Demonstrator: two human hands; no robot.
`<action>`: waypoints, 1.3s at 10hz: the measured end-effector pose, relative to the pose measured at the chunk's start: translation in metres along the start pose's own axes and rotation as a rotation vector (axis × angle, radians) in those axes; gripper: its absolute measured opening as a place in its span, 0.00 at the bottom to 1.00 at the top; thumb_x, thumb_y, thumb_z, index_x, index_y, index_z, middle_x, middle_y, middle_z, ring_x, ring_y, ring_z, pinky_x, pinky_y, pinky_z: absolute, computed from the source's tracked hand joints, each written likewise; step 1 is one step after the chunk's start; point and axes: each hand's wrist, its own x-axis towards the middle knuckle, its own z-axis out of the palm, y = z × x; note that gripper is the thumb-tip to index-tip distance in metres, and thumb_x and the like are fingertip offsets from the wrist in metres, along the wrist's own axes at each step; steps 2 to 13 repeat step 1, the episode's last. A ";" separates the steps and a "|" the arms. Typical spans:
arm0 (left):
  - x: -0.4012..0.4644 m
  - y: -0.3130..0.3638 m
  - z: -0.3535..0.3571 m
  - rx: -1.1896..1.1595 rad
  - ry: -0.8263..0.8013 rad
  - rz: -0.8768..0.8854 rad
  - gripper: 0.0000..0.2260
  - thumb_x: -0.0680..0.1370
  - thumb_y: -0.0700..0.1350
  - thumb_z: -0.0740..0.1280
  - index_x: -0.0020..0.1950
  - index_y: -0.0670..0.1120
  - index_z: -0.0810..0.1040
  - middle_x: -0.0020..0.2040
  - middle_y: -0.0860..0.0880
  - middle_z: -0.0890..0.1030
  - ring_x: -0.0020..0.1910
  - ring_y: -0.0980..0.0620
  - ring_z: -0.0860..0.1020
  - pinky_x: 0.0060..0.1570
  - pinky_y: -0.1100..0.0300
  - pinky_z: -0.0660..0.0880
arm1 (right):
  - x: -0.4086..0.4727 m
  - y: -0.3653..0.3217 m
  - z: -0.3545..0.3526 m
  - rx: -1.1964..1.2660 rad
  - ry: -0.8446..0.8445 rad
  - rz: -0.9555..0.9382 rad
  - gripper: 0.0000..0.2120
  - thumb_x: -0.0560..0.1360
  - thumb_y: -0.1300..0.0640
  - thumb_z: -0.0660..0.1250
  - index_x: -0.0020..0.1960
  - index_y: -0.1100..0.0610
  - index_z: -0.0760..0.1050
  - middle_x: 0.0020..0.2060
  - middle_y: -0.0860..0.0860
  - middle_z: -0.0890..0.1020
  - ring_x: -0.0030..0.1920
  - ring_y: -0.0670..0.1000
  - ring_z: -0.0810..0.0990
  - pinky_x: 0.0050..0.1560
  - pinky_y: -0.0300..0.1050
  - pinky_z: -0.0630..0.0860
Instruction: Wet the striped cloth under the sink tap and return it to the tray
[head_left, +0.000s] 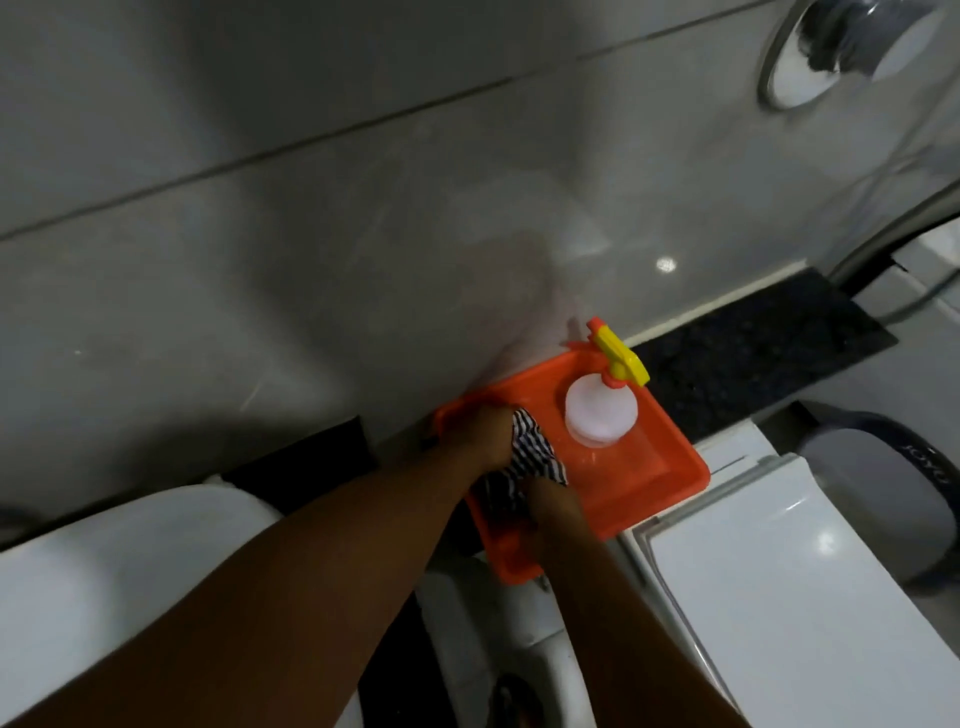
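Note:
An orange tray (660, 467) rests on a dark ledge against the tiled wall, partly overhanging a white toilet tank. The black-and-white striped cloth (530, 457) lies bunched at the tray's left side. My left hand (483, 436) grips the cloth's upper end, and my right hand (553, 506) holds its lower end. Both hands are over the tray. Standing upright in the tray, to the right of the cloth, is a white spray bottle (600, 413) with a yellow and orange trigger head.
A white sink basin (119, 566) sits at the lower left; no tap is in view. A white toilet tank lid (779, 582) lies at the lower right. A grey bin (883, 488) stands at the far right. A round chrome fitting (831, 47) hangs on the wall, upper right.

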 end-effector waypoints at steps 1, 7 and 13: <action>-0.021 -0.010 -0.018 0.141 0.060 0.041 0.20 0.76 0.42 0.66 0.67 0.40 0.74 0.69 0.38 0.76 0.66 0.37 0.76 0.67 0.42 0.74 | -0.030 0.004 0.008 -0.108 0.118 0.022 0.23 0.82 0.59 0.61 0.74 0.63 0.61 0.71 0.63 0.70 0.69 0.64 0.71 0.55 0.55 0.71; -0.021 -0.010 -0.018 0.141 0.060 0.041 0.20 0.76 0.42 0.66 0.67 0.40 0.74 0.69 0.38 0.76 0.66 0.37 0.76 0.67 0.42 0.74 | -0.030 0.004 0.008 -0.108 0.118 0.022 0.23 0.82 0.59 0.61 0.74 0.63 0.61 0.71 0.63 0.70 0.69 0.64 0.71 0.55 0.55 0.71; -0.021 -0.010 -0.018 0.141 0.060 0.041 0.20 0.76 0.42 0.66 0.67 0.40 0.74 0.69 0.38 0.76 0.66 0.37 0.76 0.67 0.42 0.74 | -0.030 0.004 0.008 -0.108 0.118 0.022 0.23 0.82 0.59 0.61 0.74 0.63 0.61 0.71 0.63 0.70 0.69 0.64 0.71 0.55 0.55 0.71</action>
